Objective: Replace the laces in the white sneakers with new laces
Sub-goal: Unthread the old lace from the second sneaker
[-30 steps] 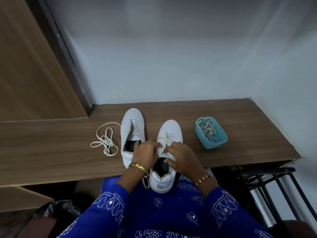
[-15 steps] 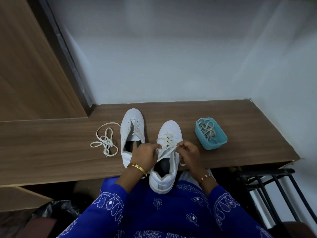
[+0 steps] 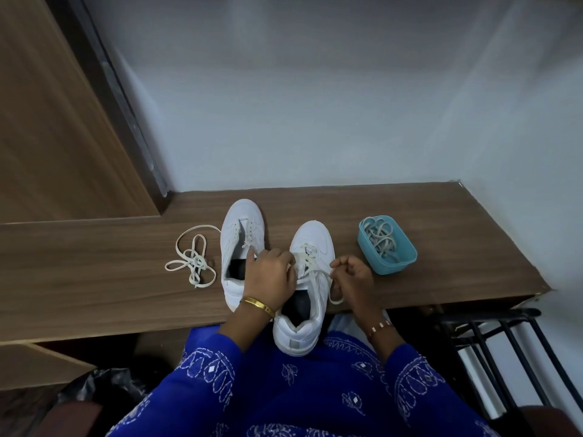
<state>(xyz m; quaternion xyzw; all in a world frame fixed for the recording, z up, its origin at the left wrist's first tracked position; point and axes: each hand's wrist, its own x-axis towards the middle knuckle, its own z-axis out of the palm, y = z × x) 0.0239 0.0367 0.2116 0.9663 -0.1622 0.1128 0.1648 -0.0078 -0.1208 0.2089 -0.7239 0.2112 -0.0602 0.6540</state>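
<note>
A: Where were the two white leather sneakers?

B: Both stood on the brown wood-grain bench (image 3: pixel 441 247) in the lower middle of the frame, toes pointing up-frame. The left-hand white sneaker (image 3: pixel 240 234) sat wholly on the bench, its eyelets mostly bare. The right-hand white sneaker (image 3: pixel 310 279) was partly laced, its heel hanging past the bench's near edge over the blue embroidered garment (image 3: pixel 299 389)

A: And the hands?

B: The left hand (image 3: pixel 271 275), with a gold bangle at the wrist, lay curled over the inner side of the right-hand sneaker; whether it gripped the lace or the shoe I could not tell. The right hand (image 3: pixel 351 275) pinched the cream flat lace (image 3: pixel 315 272) coming from that shoe's eyelets, pulling it out to the right, a loop dangling below the fingers

A: Any other laces?

B: A loose cream lace in a tangle (image 3: pixel 193 260) lay on the bench left of the sneakers, well apart from the hands. To the right, a small teal plastic tub (image 3: pixel 400 266) held a bundle of pale laces (image 3: pixel 380 236). A black metal rack (image 3: pixel 504 342) showed at the lower right
</note>
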